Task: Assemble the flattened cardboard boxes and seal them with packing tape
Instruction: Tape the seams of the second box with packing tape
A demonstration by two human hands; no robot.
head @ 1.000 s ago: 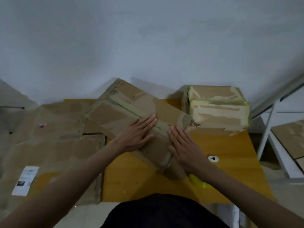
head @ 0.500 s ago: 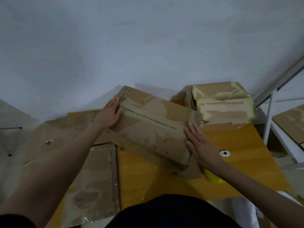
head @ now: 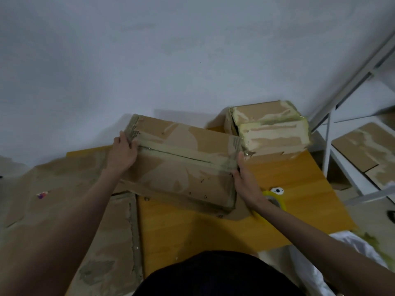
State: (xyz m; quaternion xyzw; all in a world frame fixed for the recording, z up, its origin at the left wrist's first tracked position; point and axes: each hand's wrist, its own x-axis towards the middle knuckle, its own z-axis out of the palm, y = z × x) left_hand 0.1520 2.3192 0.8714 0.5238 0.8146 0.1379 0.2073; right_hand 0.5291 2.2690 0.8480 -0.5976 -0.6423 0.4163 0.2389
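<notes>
Table (head: pixel 224 227) is orange wood, far edge against the wall; its left edge is buried under flattened cardboard sheets (head: pixel 70 201) that hang past it. The box I'm working on (head: pixel 183 165) sits at the table's far-middle, long axis running left-far to right-near, skewed to the table edges, its near long side overhanging the loose sheets at left. Top flaps are closed with the centre seam along that long axis; old tape residue on it, and I judge this seam still needs a fresh strip. Second box, already taped (head: pixel 269 129), sits at the far right corner, just beside the working box's right end; the gap there is tight. My left hand (head: pixel 121 152) is on the left end of the working box, fingers curled round the corner, thumb on top, so it's gripping. My right hand (head: pixel 245 182) is flat against the right end, fingers straight and pressing, thumb at the seam's end. Both hands are equally on the box, one per end, box squarely between them. Tape roll (head: pixel 273 199), yellow, lies on the table just behind my right wrist, partly hidden, so the right hand is far nearer to it. Small white disc (head: pixel 277 190) is just beyond the roll. Open room: bare table near side and right of the roll, good for swinging the box toward me. White shelf frame (head: pixel 329 159) stands off the right edge, so go easy sliding that way.
</notes>
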